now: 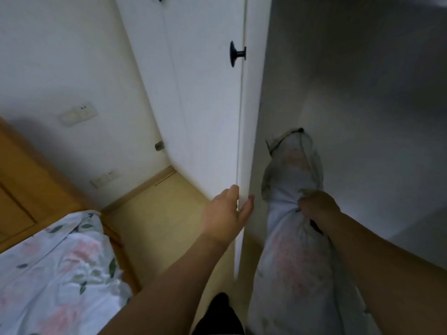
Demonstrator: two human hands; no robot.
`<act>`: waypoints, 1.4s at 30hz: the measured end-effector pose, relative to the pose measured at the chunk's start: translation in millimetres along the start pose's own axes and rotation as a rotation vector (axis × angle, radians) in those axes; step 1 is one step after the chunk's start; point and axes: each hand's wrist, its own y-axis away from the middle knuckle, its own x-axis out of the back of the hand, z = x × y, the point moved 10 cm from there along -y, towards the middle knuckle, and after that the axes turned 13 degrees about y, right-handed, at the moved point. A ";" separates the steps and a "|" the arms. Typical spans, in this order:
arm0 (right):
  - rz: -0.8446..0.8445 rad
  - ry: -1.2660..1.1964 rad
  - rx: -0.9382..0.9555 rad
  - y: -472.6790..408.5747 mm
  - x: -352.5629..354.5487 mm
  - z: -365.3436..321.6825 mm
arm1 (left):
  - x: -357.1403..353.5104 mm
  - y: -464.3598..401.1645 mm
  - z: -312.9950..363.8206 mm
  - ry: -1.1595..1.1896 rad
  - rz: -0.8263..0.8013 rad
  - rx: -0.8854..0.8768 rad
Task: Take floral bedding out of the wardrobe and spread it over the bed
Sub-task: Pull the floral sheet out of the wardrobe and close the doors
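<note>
A long bundle of white floral bedding (290, 250) with pink blooms hangs out of the open wardrobe (362, 93), part of it inside a dark mesh bag (294, 151). My right hand (316, 205) is clenched on the cloth near its middle. My left hand (226, 212) rests on the edge of the white wardrobe door (205, 105), fingers spread around the edge. At the lower left, more floral bedding (55, 274) lies on the bed.
The wooden bed frame (29, 180) runs along the left wall. A black knob (235, 53) sticks out of the door. Pale wood floor (164, 228) lies between bed and wardrobe. Wall switches (78, 113) and a socket (105, 178) sit on the white wall.
</note>
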 end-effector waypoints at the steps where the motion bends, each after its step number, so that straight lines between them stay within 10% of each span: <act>1: -0.006 -0.026 -0.017 1.7 2.5 9.4 | -11.8 -4.1 15.4 -0.030 -0.017 -0.047; 10: 0.071 -0.302 -0.239 28.4 48.4 122.1 | -101.9 -16.2 128.3 -0.057 -0.191 -0.854; 42: 0.369 -0.561 -0.904 101.0 28.6 191.9 | -223.5 -122.3 167.5 -0.334 -0.385 -0.965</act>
